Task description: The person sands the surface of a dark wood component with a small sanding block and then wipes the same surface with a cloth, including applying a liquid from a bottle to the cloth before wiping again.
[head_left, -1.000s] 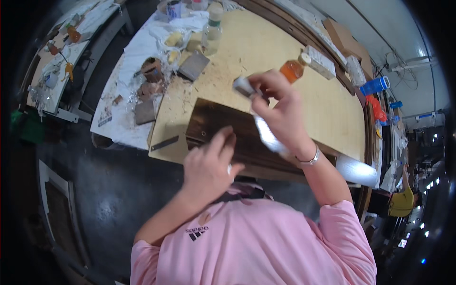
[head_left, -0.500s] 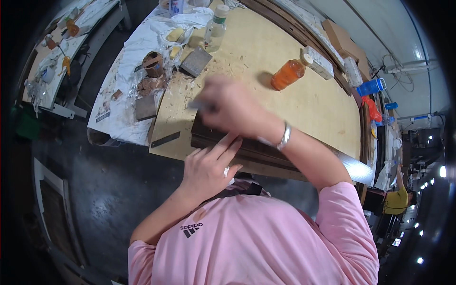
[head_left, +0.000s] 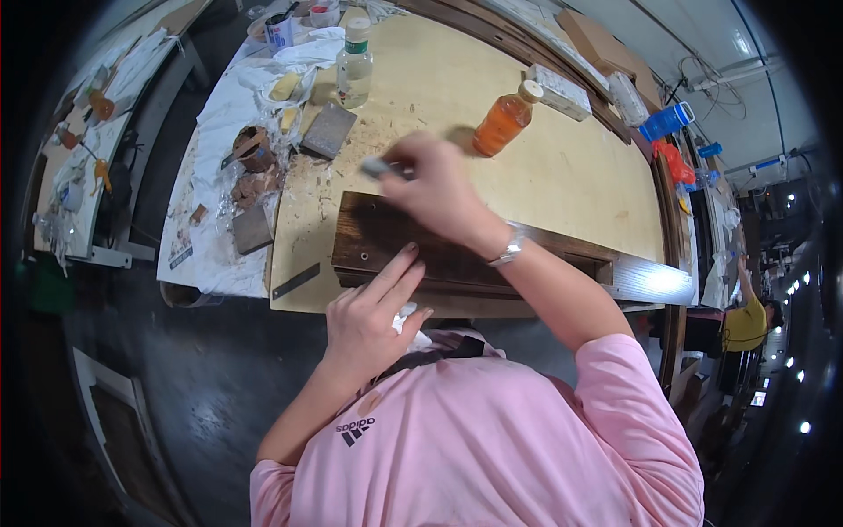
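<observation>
Along the lower edge, a pink short-sleeved shirt fills the foreground, with both forearms reaching out to the near edge of a table. The left hand lays two outstretched fingers on top of a dark wooden piece, while its grip is closed lightly round a crumpled white wad by the thumb. The dark wooden piece lies along the near side of the table; a small round hole shows near its left end, and its right end shines under the light.

Just beyond, the right hand, a silver band at its wrist, is above the left part of the wood, its grip clenched on a small greyish block, blurred at the edges. Left of the wood lies a flat dark strip.

Farther left, a white sheet carries a grey pad and a torn brown container. A second grey pad rests among scattered shavings. Past the right hand stands a bottle of orange liquid; a clear bottle with a green label is farther off to the left. Toward the far edge are a whitish long box and a cardboard box. Well off to the right is a person in yellow.
</observation>
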`<state>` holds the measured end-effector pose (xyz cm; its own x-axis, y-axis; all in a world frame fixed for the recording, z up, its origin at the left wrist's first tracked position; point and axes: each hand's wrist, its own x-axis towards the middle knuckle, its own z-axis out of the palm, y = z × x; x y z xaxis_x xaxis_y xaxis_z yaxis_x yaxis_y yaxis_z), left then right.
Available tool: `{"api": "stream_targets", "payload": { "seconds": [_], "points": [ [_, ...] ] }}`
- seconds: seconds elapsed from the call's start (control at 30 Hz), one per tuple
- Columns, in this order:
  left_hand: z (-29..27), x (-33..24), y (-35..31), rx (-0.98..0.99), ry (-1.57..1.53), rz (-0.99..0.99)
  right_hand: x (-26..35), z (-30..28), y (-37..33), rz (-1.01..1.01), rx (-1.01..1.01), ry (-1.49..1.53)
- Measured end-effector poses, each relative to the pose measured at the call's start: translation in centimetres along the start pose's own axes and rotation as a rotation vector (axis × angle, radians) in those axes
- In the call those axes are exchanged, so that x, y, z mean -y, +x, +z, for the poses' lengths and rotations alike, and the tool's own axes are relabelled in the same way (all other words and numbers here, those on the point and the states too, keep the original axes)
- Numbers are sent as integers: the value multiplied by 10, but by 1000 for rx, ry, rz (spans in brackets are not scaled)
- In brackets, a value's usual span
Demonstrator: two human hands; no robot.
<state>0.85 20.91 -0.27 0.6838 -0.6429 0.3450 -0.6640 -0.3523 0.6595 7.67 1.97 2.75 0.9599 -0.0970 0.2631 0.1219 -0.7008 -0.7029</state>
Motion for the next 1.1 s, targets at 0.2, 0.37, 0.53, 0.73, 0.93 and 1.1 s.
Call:
{"api": "stream_targets", "payload": {
  "seconds": [0.2,0.37,0.53,0.73,0.93,1.1],
  "points": [
    [-34,9,0,-68,-317,-48,-24,-53,-23,518,90,659],
    [-77,56,13,-563,-209,-448,-1,-57,-26,503,66,908],
    [-50,171,45,-179,-259,-443,7,-37,-15,623,188,1017],
    [-91,309,67,-762,247,-684,-2,-2,33,626,330,999],
    [-95,301,90,-522,-50,-749,-15,40,86,655,406,897],
    [-116,264,106,-464,407,-668,-12,73,110,686,440,865]
  ]
}}
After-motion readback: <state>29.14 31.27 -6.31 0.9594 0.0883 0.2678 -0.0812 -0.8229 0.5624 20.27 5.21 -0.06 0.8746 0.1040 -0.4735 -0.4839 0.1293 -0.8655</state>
